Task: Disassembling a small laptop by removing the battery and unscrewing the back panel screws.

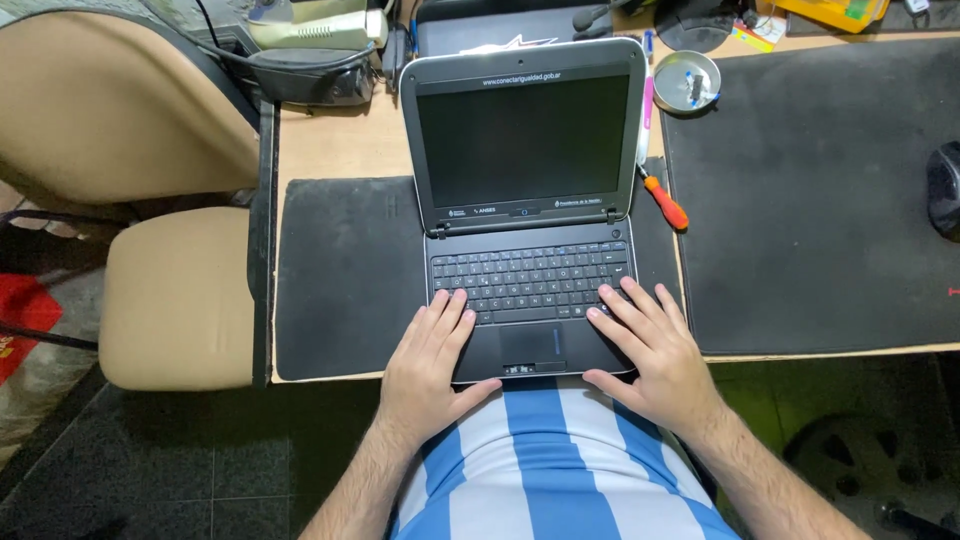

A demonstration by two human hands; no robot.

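Note:
A small dark grey laptop (528, 180) stands open on a black mat (335, 270), its screen dark. My left hand (432, 360) lies flat on the left palm rest, fingers reaching the lower keys, thumb over the front edge. My right hand (650, 350) rests on the right palm rest with fingers spread over the keyboard's right corner. Neither hand holds anything.
An orange-handled screwdriver (665, 203) lies right of the laptop beside a pink pen (646, 110). A small metal tin (686, 82) sits behind it. A large black mat (820, 190) covers the right desk, with a dark mouse (944, 190). A beige chair (170, 290) stands left.

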